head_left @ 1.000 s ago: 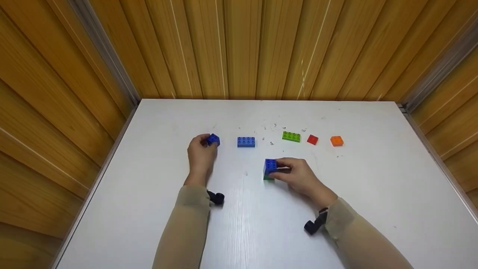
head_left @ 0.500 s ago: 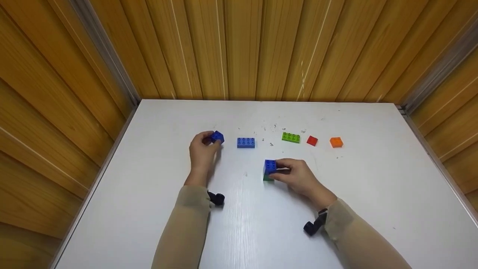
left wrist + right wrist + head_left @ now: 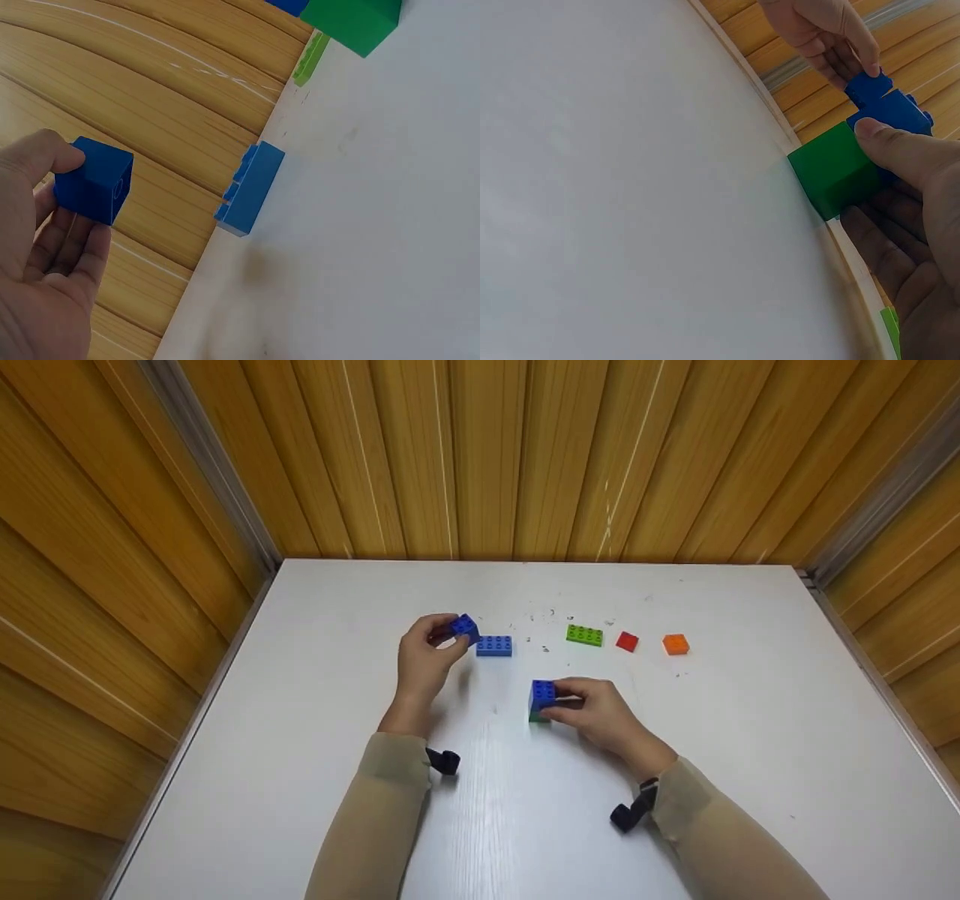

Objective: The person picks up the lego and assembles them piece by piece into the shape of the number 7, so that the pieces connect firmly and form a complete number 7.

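My left hand [image 3: 424, 664] pinches a small dark blue brick [image 3: 465, 628] between thumb and fingers, raised above the table; its hollow underside partly shows in the left wrist view [image 3: 118, 187]. Just right of it, a lighter blue brick [image 3: 494, 646] with two rows of studs lies on the table. My right hand [image 3: 600, 712] grips a stack standing on the table: a blue brick [image 3: 543, 691] on top of a green brick [image 3: 832, 169]. In the right wrist view the thumb lies across the stack's side where blue meets green.
Behind the stack lie a flat lime green brick [image 3: 584, 635], a small red piece [image 3: 628, 641] and an orange brick [image 3: 676, 644]. Wood-patterned panels [image 3: 480, 457] stand round the back and sides of the white table [image 3: 300, 675].
My left hand has lifted the dark blue brick off the table's left part and carried it right, close to the lighter blue brick. The right hand and its stack have stayed in place.
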The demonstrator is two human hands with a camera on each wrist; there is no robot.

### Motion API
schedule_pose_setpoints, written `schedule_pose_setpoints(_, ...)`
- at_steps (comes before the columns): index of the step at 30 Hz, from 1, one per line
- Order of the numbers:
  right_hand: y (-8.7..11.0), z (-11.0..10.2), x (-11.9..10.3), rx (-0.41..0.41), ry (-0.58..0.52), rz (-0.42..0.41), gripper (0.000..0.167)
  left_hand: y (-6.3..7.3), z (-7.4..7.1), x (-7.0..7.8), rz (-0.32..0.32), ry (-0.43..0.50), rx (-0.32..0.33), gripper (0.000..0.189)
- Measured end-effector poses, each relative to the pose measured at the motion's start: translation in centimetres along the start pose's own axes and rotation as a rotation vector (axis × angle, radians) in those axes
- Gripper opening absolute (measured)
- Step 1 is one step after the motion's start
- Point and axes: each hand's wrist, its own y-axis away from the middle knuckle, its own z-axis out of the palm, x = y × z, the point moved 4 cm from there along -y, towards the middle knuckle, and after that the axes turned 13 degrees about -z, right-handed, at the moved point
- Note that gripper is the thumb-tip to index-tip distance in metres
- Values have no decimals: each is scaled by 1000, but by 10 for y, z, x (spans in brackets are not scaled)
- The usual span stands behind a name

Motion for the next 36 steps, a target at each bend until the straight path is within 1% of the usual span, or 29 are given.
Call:
schedule_pose_setpoints(3, 0, 0, 0, -5, 10, -1, 53, 4, 7, 4, 15, -3, -45, 39)
schedule_pose_setpoints(10, 1, -1, -1, 1, 20, -20, 50, 14, 22, 16, 51, -44, -157, 38)
schedule_pose_setpoints(15, 1, -1, -2, 0, 21, -44, 47, 21, 32, 20, 52, -44, -258, 39)
schedule_pose_setpoints(20, 1, -1, -2, 5, 0, -69, 45, 29, 43, 23, 85, -63, -364, 40)
schedule_pose_setpoints(24, 0, 0, -2, 11, -21, -96, 44, 34, 51, 25, 105, -78, -432, 39)
schedule_pose_setpoints(29, -1, 1, -4, 6, -33, -128, 43, 41, 58, 25, 109, -76, -495, 37)
schedule_pose_setpoints(32, -1, 0, -4, 6, -54, -129, 41, 45, 62, 27, 109, -82, -528, 37)
schedule_pose_setpoints(36, 0, -1, -5, 5, -75, -125, 40, 48, 67, 26, 104, -101, -555, 36)
